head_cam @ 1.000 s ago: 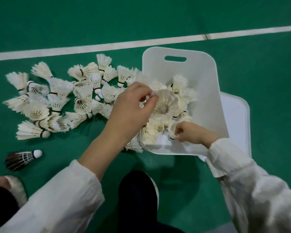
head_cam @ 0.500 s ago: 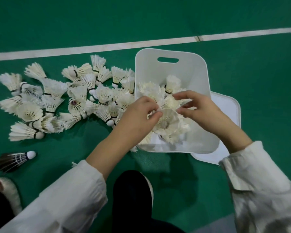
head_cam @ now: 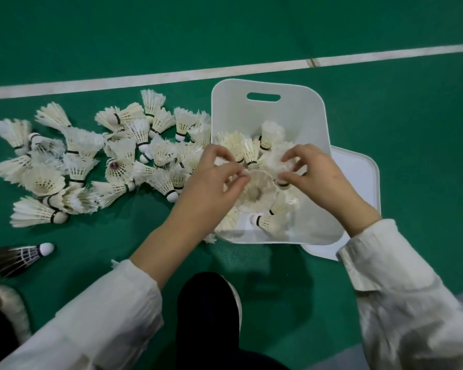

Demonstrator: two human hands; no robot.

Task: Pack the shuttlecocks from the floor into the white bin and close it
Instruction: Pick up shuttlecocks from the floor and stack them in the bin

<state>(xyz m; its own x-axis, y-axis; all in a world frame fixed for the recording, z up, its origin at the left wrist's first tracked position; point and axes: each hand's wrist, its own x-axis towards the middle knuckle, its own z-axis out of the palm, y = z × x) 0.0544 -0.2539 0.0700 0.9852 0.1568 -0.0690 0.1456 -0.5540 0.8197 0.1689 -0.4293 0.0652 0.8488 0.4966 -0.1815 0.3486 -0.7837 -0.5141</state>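
Shuttlecocks (head_cam: 96, 166) heaped on green floor (head_cam: 385, 129) left of white bin (head_cam: 300, 116), more already inside. Left hand (head_cam: 211, 182) and right hand (head_cam: 316, 174) over bin, fingertips pinching rim of one shuttlecock (head_cam: 258, 192), apparently. Lid (head_cam: 358, 182) flat beneath bin's right side.

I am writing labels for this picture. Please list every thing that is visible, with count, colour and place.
Bin: one, white, open, on the floor at centre right.
Lid: one, white, flat on the floor, partly under the bin's right side.
Shuttlecocks in the bin: several, white.
Shuttlecocks on the floor: many, white, piled left of the bin.
Dark shuttlecock: one, black feathers, white cork, alone at lower left.
Court line: one, white, across the green floor.
Left hand: over the bin, fingers on a white shuttlecock.
Right hand: over the bin, fingers on the same shuttlecock.
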